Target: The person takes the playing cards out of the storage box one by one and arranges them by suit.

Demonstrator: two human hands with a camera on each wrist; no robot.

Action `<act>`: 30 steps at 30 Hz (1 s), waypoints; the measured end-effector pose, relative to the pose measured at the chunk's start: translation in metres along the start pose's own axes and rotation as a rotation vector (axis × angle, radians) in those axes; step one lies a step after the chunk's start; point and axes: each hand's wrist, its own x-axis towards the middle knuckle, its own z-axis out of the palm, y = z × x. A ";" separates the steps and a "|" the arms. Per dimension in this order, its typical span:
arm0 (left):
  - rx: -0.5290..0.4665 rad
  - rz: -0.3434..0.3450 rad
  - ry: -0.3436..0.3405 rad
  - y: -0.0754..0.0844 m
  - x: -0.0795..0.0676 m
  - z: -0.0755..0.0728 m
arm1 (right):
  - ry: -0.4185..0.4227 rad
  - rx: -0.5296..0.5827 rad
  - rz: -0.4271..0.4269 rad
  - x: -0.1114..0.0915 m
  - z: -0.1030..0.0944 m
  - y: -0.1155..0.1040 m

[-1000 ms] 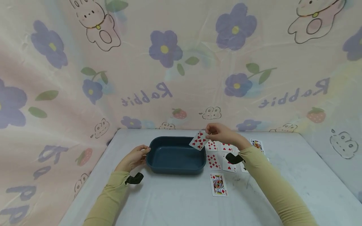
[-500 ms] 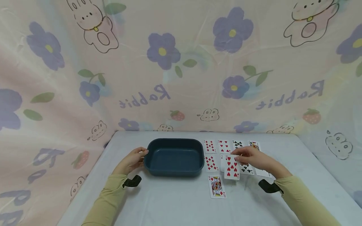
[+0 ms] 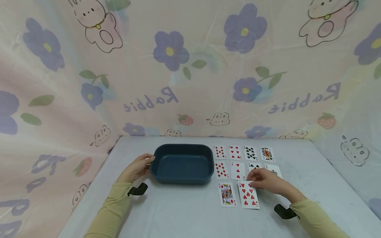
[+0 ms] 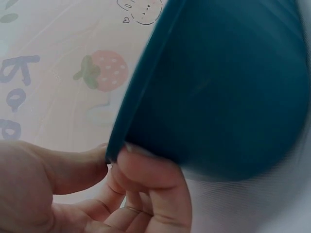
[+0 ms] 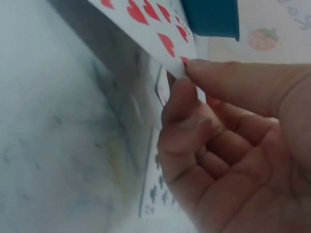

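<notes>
My left hand (image 3: 137,168) pinches the left rim of a dark blue rectangular tub (image 3: 182,178), thumb and curled fingers on either side of the rim in the left wrist view. Between thumb and forefinger, my right hand (image 3: 268,181) holds a nine of hearts playing card (image 3: 248,197) by its upper right corner. In the right wrist view this card (image 5: 155,29) is tilted, with a gap under it on that side. Just left of it lies a king of diamonds (image 3: 227,194). My right hand partly hides a club card (image 3: 254,166) behind it.
Rows of face-up cards lie right of the tub. Among them are a heart card (image 3: 238,170), a diamond card (image 3: 221,170), a black-suit picture card (image 3: 267,154) and a mostly white card (image 3: 274,170). A patterned cloth (image 3: 190,82) hangs behind the white table (image 3: 178,211).
My right hand has carried the nine of hearts from over the tub's right side, rightward and toward me, to beside the king of diamonds. My left hand stays on the tub rim.
</notes>
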 end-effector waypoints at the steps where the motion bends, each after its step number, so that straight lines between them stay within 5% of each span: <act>1: 0.002 0.000 0.001 0.001 0.000 0.000 | 0.007 -0.010 -0.005 0.000 0.001 0.000; 18: 0.022 0.032 -0.030 0.006 -0.005 0.000 | 0.133 -0.085 0.003 0.004 0.016 0.008; 30: 0.045 -0.005 0.018 0.003 -0.003 0.002 | 0.223 -0.130 0.060 0.004 0.026 0.005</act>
